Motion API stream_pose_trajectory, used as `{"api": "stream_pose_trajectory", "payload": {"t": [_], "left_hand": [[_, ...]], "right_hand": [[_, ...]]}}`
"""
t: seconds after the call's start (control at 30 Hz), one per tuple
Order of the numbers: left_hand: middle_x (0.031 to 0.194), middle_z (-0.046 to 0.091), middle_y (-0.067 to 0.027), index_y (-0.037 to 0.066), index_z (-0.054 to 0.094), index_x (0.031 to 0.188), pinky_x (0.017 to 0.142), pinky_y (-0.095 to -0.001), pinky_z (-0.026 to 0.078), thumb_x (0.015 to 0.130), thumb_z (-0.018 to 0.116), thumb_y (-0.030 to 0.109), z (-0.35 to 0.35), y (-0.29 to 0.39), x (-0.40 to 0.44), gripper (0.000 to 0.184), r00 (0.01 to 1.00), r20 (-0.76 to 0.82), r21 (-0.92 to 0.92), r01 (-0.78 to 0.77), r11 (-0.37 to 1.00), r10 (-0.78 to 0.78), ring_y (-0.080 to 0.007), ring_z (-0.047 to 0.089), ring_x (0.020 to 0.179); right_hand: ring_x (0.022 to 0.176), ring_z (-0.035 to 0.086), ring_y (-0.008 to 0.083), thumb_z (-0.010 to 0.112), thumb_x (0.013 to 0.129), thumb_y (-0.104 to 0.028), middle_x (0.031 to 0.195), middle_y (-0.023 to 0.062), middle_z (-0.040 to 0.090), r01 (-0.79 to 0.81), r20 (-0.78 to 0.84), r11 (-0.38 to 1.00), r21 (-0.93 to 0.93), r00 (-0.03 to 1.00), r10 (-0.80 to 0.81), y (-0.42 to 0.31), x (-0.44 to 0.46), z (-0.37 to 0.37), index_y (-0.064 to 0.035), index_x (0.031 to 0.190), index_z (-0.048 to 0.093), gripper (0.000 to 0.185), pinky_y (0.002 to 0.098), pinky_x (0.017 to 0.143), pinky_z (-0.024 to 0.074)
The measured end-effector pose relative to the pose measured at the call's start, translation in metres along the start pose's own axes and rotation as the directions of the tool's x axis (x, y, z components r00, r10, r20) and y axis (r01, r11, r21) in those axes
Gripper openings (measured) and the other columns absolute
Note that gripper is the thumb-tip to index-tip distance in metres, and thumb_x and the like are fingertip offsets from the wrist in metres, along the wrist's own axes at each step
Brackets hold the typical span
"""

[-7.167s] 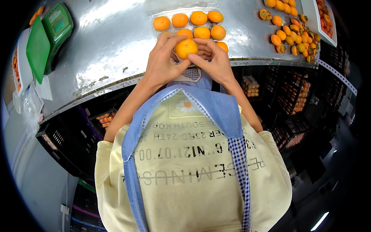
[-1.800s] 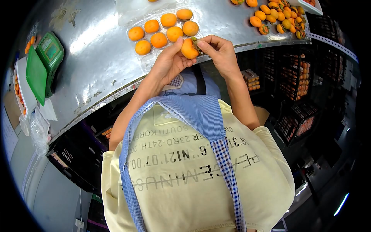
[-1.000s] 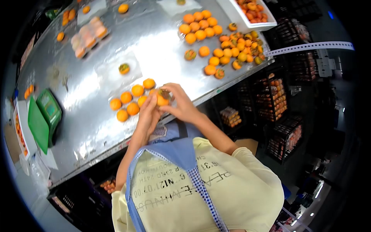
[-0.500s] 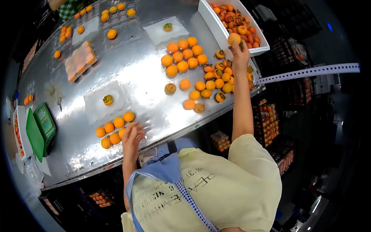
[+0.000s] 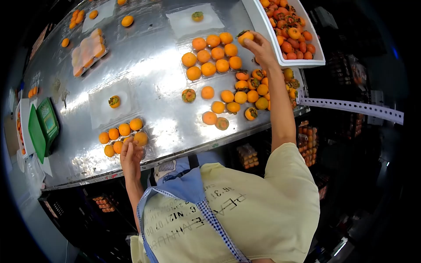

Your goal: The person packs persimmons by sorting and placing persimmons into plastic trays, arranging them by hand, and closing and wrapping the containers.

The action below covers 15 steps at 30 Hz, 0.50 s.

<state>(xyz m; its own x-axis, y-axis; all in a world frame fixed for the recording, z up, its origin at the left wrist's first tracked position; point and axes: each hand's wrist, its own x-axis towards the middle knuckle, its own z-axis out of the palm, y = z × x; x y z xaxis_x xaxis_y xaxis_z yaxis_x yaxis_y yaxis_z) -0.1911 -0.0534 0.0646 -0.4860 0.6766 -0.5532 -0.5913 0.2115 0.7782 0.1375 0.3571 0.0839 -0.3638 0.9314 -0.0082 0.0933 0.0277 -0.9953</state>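
My right hand [image 5: 262, 49] is raised at the left side of the white crate, with a persimmon [image 5: 245, 37] pinched in its fingers, leafy end facing left. Below it lie several loose persimmons [image 5: 252, 96], some leaf side up. My left hand [image 5: 132, 155] is at the near right corner of a small clear tray [image 5: 147, 151] filled with two rows of persimmons. Its fingers are closed against an orange persimmon [image 5: 140, 138] at that corner. A larger clear tray of persimmons [image 5: 217, 53] lies to the left of my right hand.
The white crate [image 5: 319, 61] of persimmons stands at the table's right end, above a perforated strip [image 5: 351, 106] jutting outward. White sheets [image 5: 180, 22] bear single persimmons. A covered pack [image 5: 89, 51] and green container [image 5: 47, 125] are at left. The metal table's front edge [image 5: 210, 147] borders my body.
My right hand has moved left from the crate's edge with the persimmon, turning it. My left hand has moved onto the small tray's corner, where another persimmon now shows. The view has shifted slightly.
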Motion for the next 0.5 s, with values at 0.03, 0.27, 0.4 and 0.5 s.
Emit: {"api": "stream_pose_trajectory", "payload": {"t": [0.03, 0.27, 0.4, 0.5], "left_hand": [[0.099, 0.059, -0.0044, 0.005, 0.053, 0.115, 0.069, -0.0237, 0.047, 0.092, 0.054, 0.02, 0.003, -0.001, 0.001, 0.028, 1.0, -0.008, 0.004, 0.003, 1.0, -0.003, -0.0111, 0.058, 0.079], [0.099, 0.06, -0.0047, 0.004, 0.055, 0.114, 0.068, -0.0228, 0.047, 0.091, 0.055, 0.017, 0.022, -0.007, 0.008, 0.026, 0.999, 0.032, 0.058, -0.023, 0.998, 0.021, -0.0104, 0.058, 0.08], [0.096, 0.061, -0.0057, 0.003, 0.057, 0.112, 0.068, -0.0225, 0.047, 0.091, 0.056, 0.018, 0.037, -0.004, 0.013, 0.026, 0.998, 0.027, 0.137, -0.064, 0.989, 0.061, -0.0095, 0.057, 0.079], [0.096, 0.06, -0.0045, 0.004, 0.056, 0.113, 0.068, -0.0225, 0.046, 0.091, 0.055, 0.016, 0.047, -0.004, 0.027, 0.025, 0.998, 0.053, 0.185, -0.026, 0.982, 0.016, -0.009, 0.056, 0.078]], "right_hand": [[0.096, 0.057, 0.0189, 0.074, 0.075, -0.025, 0.106, 0.0109, 0.059, 0.039, 0.057, 0.999, -0.031, 0.998, -0.037, 0.003, 0.006, 0.009, 0.0019, 0.115, 0.053, 0.053, 0.0293, 0.085, 0.0465], [0.103, 0.057, 0.0274, 0.073, 0.068, -0.022, 0.111, 0.0175, 0.058, 0.255, 0.437, 0.818, -0.515, 0.9, -0.005, -0.004, 0.058, 0.119, -0.0022, 0.11, 0.057, 0.049, 0.0341, 0.086, 0.0467], [0.099, 0.056, 0.0302, 0.069, 0.068, -0.018, 0.108, 0.0147, 0.057, 0.607, 0.703, 0.513, -0.607, 0.712, -0.011, 0.014, 0.09, 0.147, -0.0034, 0.109, 0.058, 0.045, 0.036, 0.087, 0.0468], [0.102, 0.054, 0.031, 0.069, 0.068, -0.016, 0.109, 0.0146, 0.057, 0.683, 0.79, 0.434, -0.588, 0.601, 0.125, 0.024, 0.11, 0.156, -0.0027, 0.109, 0.058, 0.044, 0.0369, 0.089, 0.0455]]}}
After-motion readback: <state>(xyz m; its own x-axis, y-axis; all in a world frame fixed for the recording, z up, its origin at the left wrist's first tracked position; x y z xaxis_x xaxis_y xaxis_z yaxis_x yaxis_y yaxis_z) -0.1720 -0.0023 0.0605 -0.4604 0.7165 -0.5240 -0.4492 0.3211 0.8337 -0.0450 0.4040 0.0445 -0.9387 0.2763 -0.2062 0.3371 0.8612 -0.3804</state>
